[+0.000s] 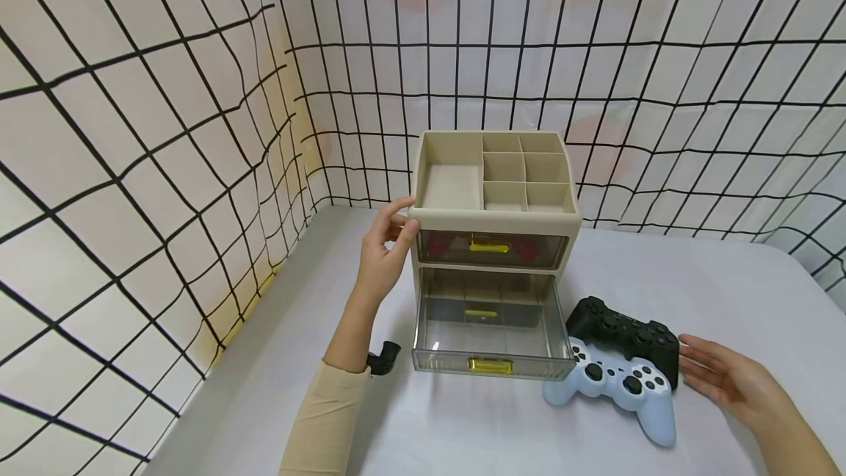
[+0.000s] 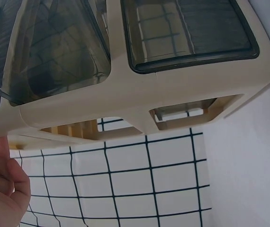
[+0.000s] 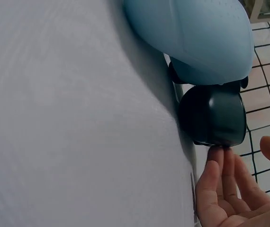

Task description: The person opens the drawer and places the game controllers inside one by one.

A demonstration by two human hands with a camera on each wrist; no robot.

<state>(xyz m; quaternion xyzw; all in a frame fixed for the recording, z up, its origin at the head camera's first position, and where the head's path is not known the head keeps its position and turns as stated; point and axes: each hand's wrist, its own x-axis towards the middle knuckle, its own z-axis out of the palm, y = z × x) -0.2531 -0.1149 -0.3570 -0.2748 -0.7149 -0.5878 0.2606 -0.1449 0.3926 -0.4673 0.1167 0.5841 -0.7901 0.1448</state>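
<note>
A beige desktop organizer (image 1: 496, 217) stands upright on the table, its lower clear drawer (image 1: 492, 366) pulled out and its upper dark drawer (image 1: 449, 248) closed. My left hand (image 1: 386, 255) touches the organizer's left side near the top front corner; in the left wrist view its fingers (image 2: 1, 156) reach up against the side. A black game controller (image 1: 617, 329) lies right of the drawer, with a light blue game controller (image 1: 615, 380) in front, partly over it. My right hand (image 1: 734, 380) is beside the black controller, fingers extended; in the right wrist view the fingertips (image 3: 227, 158) touch its end.
Black wire grid panels (image 1: 489, 42) enclose the table at the back and sides. Behind my left forearm, a small black object (image 1: 386, 357) is partly hidden. The organizer's top has several open compartments (image 1: 504, 166). The open drawer juts toward the front.
</note>
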